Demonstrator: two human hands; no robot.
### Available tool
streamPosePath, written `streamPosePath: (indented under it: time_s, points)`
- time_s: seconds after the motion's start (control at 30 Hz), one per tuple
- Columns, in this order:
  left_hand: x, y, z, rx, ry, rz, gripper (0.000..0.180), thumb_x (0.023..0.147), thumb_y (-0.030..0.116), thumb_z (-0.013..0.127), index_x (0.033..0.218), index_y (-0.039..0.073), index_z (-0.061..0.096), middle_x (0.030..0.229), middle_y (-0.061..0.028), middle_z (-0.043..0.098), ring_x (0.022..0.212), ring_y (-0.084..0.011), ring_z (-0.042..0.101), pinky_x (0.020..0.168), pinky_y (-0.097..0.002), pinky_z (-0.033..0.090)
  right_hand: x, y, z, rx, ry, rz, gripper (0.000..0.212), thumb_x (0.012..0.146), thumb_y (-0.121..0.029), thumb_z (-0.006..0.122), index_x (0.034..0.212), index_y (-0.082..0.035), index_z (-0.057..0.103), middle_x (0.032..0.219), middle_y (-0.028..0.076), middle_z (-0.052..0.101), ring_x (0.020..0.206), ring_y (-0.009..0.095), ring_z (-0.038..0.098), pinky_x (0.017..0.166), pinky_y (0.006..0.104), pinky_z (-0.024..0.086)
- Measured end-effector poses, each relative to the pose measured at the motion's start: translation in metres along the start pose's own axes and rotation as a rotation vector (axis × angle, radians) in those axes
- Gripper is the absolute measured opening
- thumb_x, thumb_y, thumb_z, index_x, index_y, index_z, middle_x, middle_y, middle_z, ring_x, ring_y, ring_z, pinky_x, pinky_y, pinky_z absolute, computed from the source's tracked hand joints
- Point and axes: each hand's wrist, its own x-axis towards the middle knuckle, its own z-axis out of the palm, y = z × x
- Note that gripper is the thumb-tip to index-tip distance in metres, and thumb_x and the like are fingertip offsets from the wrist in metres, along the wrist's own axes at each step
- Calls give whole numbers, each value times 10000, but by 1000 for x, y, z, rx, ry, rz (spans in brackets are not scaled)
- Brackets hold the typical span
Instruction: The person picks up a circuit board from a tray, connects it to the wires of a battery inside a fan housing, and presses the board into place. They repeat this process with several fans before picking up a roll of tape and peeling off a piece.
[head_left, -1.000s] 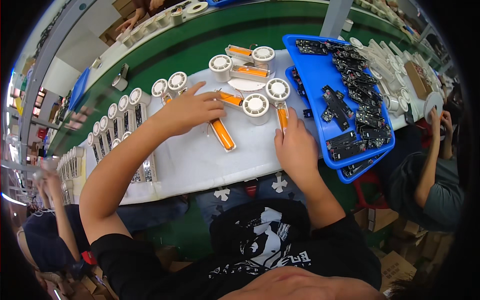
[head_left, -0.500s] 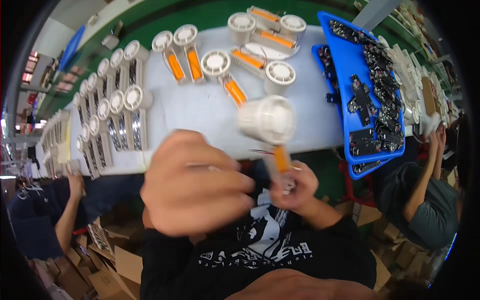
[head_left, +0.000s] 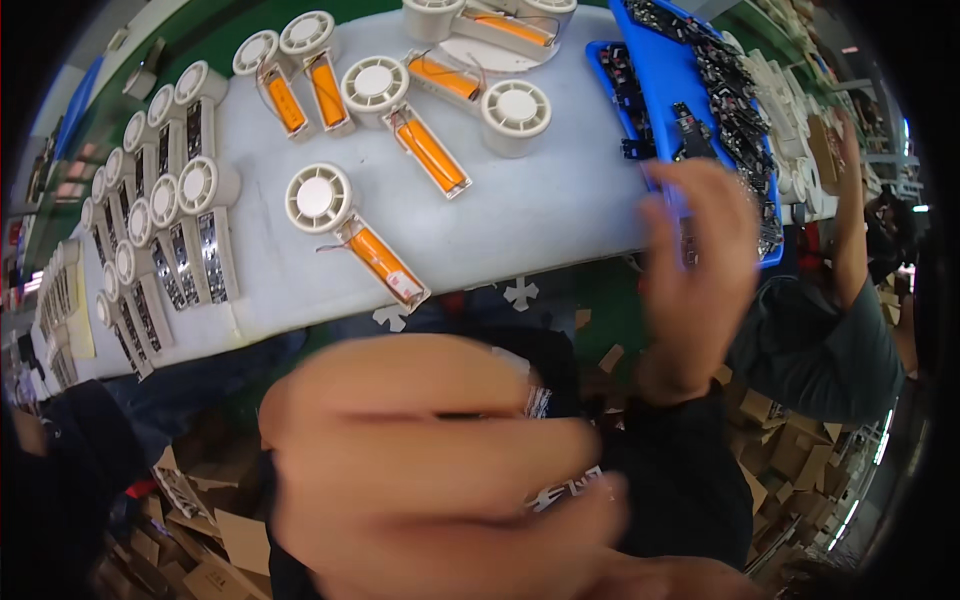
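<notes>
My left hand is large and blurred close to me, its fingers pointing right and partly bent; whether it grips anything cannot be made out. My right hand is at the near left side of the blue tray, blurred, its fingers apart and nothing visible in them. Black circuit boards are heaped in that tray. On the white table in front of me lies a white handheld fan housing with a round vented head. Its open handle holds an orange battery with thin wires.
Several similar battery-fitted fan housings lie farther back. Rows of housings with dark boards in their handles stand at the left. A second blue tray sits under the first. Cardboard boxes lie below; a co-worker's arm is at the right.
The fan housing from my right hand now lies on the table. My right hand has moved right to the blue tray. My left hand appears lower and nearer, and the view has shifted.
</notes>
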Motion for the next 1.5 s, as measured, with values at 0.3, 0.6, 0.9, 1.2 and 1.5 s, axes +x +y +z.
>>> streamPosePath:
  time_s: [0.3, 0.6, 0.9, 1.2, 1.5]
  points:
    - [-71, -71, 2, -184, 18, -92, 166, 792, -30, 700, 953, 1, 728, 916, -116, 727, 754, -256, 666, 629, -359, 511, 11, 79, -22, -406, -274, 476, 191, 947, -175, 727, 1006, 7, 720, 869, 133, 707, 803, 288, 696, 763, 363, 538]
    - [-93, -45, 31, -155, 345, -501, 216, 965, -33, 533, 1143, -106, 630, 1018, -205, 720, 815, -290, 682, 825, -403, 570, -24, -49, 29, 867, -454, -192, 228, 757, -70, 865, 897, 7, 704, 874, 137, 705, 705, 270, 650, 617, 356, 502]
    - [-147, -52, -9, -486, 650, -1092, 366, 1088, 167, 469, 1413, 2, 505, 833, -73, 557, 634, -137, 485, 599, -281, 418, 11, -97, 103, 571, -356, -269, 312, 716, -71, 870, 997, -60, 734, 948, 81, 652, 842, 278, 627, 711, 373, 508]
    - [-139, -65, -25, -776, 593, -1286, 393, 1070, 154, 440, 1402, -6, 579, 875, -45, 544, 660, -103, 460, 594, -246, 373, 21, -121, 127, 352, -347, -499, 315, 733, -83, 849, 1033, -92, 751, 983, 48, 644, 861, 247, 596, 711, 346, 483]
    - [-149, -64, -30, -355, 325, -997, 369, 1041, 142, 499, 1341, -45, 604, 876, -45, 566, 725, -127, 512, 680, -285, 446, 30, -110, 135, 656, -279, -476, 223, 744, -26, 836, 944, -57, 742, 907, 47, 646, 827, 242, 610, 693, 345, 493]
